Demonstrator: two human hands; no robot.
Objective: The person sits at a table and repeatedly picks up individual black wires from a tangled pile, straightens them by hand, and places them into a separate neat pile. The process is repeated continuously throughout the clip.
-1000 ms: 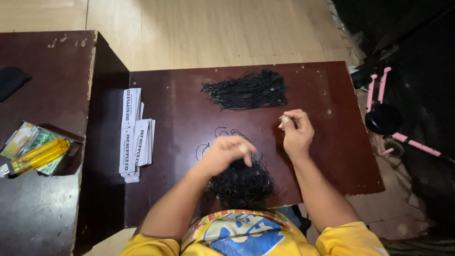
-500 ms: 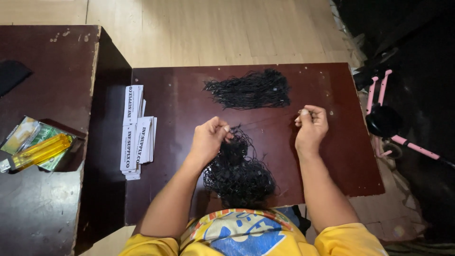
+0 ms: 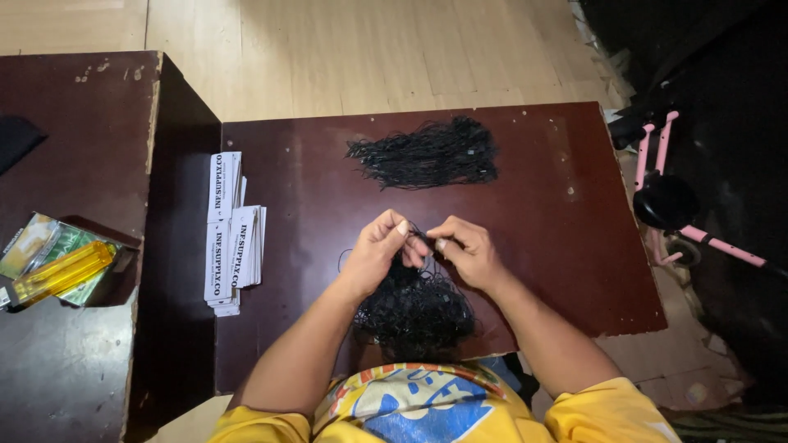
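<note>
A person in a yellow shirt [image 3: 410, 410] sits at a dark wooden table [image 3: 312, 180], both hands meeting over a tangled heap of black cords [image 3: 414, 308] that lies at the near edge, just in front of the body. The left hand [image 3: 379, 250] and the right hand [image 3: 466, 250] face each other with fingertips nearly touching, each pinching a thin black strand [image 3: 420, 238] drawn up from the heap; the fingers of both are closed on it. Farther out on the table, well apart from the hands, a second, straighter bundle of black cords [image 3: 427, 154] lies flat. Two stacks of white paper tags [image 3: 234, 230] rest along the table's left edge. On a separate dark table [image 3: 66, 361] to the left sit a yellow lighter [image 3: 61, 275] and green packets [image 3: 37, 246]. A pink-framed scooter [image 3: 669, 193] stands on the floor to the right.
</note>
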